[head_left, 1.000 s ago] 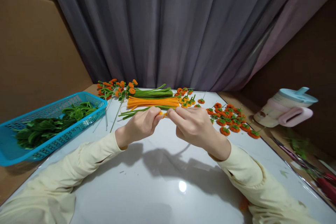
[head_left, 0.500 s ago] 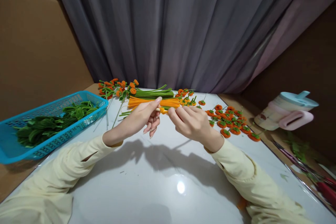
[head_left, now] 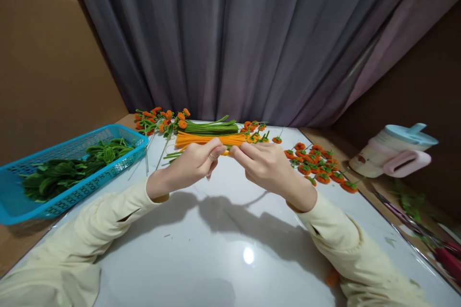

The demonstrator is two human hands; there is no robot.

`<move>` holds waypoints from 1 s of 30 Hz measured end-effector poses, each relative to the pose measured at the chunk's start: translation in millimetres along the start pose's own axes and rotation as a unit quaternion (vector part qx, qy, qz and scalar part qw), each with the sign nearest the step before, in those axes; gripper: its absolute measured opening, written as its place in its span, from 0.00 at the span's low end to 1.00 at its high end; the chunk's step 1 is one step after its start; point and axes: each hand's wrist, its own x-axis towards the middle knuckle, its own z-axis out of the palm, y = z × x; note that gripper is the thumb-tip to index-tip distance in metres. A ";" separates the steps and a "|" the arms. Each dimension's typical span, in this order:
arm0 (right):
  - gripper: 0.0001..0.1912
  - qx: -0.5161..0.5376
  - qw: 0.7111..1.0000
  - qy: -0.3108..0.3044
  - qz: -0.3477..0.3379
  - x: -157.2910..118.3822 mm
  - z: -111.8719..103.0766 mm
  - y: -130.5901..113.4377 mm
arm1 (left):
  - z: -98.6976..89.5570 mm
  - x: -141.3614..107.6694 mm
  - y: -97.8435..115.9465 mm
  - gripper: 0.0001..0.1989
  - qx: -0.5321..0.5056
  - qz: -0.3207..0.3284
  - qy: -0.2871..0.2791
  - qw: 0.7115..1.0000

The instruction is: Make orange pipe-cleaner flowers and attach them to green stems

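Observation:
My left hand (head_left: 196, 164) and my right hand (head_left: 265, 165) meet above the middle of the white table, fingertips nearly touching. Both are closed in a pinch on a short yellow-orange chenille stem (head_left: 225, 153), of which only a small bit shows between them. My fingers hide the rest of it. Just behind lies a bundle of orange chenille stems (head_left: 189, 139), with a bundle of green chenille stems (head_left: 212, 128) beyond it. Small orange chenille pieces with green tops (head_left: 322, 179) lie in a group to the right of my right hand.
On the left stands a blue plastic basket (head_left: 142, 146) with green chenille leaves (head_left: 54, 180). Orange flower heads on stems (head_left: 169, 116) lie at the back left. A lidded cup (head_left: 372, 156) and a red-handled tool (head_left: 448, 261) are at right. A grey curtain (head_left: 230, 48) hangs behind.
My left fingers have curled in, and the pale stick-like bit seen by them is now hidden. My right hand and forearm have shifted slightly right.

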 end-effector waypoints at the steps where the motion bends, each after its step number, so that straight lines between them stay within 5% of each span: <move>1: 0.14 0.019 1.000 -0.017 -0.002 0.3 -3.6 1.1 | -1.1 -0.1 -3.3 0.15 0.039 0.048 0.000 0.998; 6: 0.15 0.122 0.984 -0.133 0.007 0.0 -25.3 5.8 | -4.7 0.9 -10.9 0.11 0.175 0.224 0.021 0.959; 11: 0.17 0.160 0.957 -0.240 0.033 0.6 -48.2 5.0 | -3.6 0.1 -7.0 0.13 0.222 0.280 0.023 0.934; 21: 0.12 0.110 0.973 -0.203 0.006 3.4 -51.3 -3.6 | -9.4 -2.1 1.9 0.13 0.274 0.258 -0.046 0.925; 30: 0.17 0.317 0.932 -0.178 0.013 1.7 -29.5 13.5 | -5.7 -4.3 2.9 0.11 0.201 0.287 -0.087 0.932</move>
